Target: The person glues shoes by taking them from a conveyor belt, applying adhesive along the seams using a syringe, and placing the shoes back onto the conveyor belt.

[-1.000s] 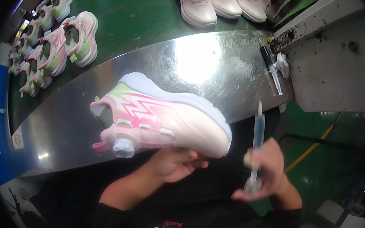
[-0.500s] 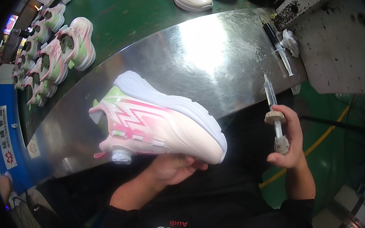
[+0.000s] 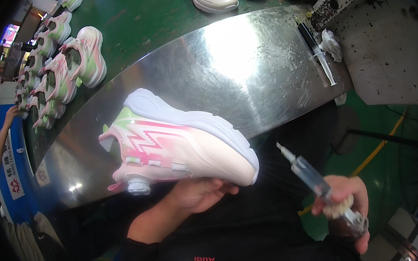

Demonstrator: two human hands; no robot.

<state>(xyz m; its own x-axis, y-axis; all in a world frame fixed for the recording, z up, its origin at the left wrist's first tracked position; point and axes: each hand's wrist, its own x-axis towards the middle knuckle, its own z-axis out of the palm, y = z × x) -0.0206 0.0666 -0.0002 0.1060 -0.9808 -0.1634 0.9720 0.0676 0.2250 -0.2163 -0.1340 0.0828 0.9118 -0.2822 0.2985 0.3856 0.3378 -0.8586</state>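
A pink, white and green sneaker [image 3: 170,144] lies on its side in my left hand [image 3: 197,194], its thick white sole tilted up and away from me. The fingers of that hand are closed around the toe end from below; some are hidden by the shoe. A round white dial [image 3: 138,185] sticks out at the near left of the shoe. To the right, my right hand [image 3: 348,195] grips a syringe [image 3: 310,173] with clear contents and a wrapped collar and plunger end. The syringe's tip points up and left, apart from the shoe.
Beneath the shoe stretches a shiny metal plate [image 3: 174,78] on a green table [image 3: 142,16]. A dark-and-clear syringe [image 3: 317,54] and crumpled white tissue [image 3: 330,46] lie at its right end, by a stained metal panel [image 3: 387,48]. Sneakers [image 3: 58,77] stand far left, near another person's arm [image 3: 0,143].
My right hand has moved down and nearer to me, tipping the syringe from nearly upright to leaning left. The sneaker has shifted slightly. Another person's arm has reached up toward the shoes at far left.
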